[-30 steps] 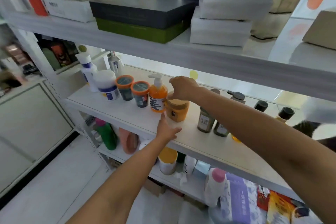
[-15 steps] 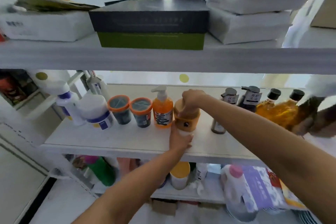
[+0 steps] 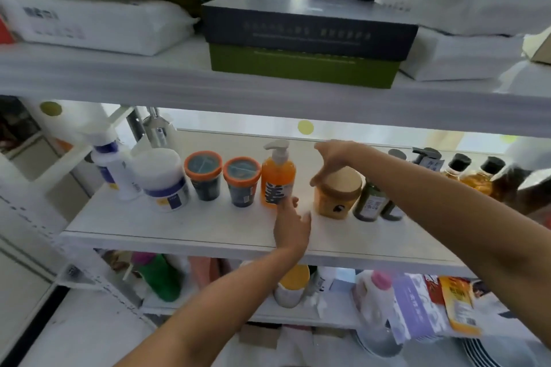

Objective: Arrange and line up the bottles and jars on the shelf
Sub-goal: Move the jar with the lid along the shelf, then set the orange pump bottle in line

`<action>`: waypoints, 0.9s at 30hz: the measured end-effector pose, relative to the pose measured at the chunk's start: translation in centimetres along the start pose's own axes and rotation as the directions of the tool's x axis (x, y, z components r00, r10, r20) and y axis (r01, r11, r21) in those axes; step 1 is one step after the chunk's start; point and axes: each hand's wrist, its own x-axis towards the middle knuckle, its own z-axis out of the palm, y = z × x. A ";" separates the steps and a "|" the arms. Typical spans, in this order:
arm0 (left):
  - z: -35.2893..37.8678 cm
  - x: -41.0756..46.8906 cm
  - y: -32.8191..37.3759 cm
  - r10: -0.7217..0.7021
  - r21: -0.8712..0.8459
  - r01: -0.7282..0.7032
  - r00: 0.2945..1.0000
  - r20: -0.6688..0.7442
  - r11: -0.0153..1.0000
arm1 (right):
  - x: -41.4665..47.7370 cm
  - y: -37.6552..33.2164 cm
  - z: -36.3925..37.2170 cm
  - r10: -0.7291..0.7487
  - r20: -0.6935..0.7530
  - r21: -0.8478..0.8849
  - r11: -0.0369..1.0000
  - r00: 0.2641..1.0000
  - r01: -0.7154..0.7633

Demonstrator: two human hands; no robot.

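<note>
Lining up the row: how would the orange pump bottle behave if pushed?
Tall and narrow, the orange pump bottle probably tips if pushed high. It looks nearly full, so likely heavy; a low push should slide it.

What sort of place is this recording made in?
Probably a household storage corner rather than a shop: a white shelf unit holds a mixed row of toiletries, like the orange pump bottle and yellow jar, with a dark box and white packs above and plates below.
</note>
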 end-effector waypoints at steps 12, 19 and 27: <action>-3.5 2.4 -1.9 -0.023 0.078 0.037 0.984 -0.177 0.996 | 3.5 -6.5 -0.4 -0.246 -0.277 0.181 0.936 0.929 0.302; -1.7 2.2 -0.4 -0.035 0.065 0.046 0.985 -0.170 0.997 | 2.4 -4.2 -1.1 -0.194 -0.250 0.177 0.954 0.949 0.242; -3.4 2.4 -1.4 0.045 0.087 -0.034 0.991 -0.124 0.996 | 2.2 -4.5 -1.9 -0.173 -0.171 0.062 0.981 0.970 0.186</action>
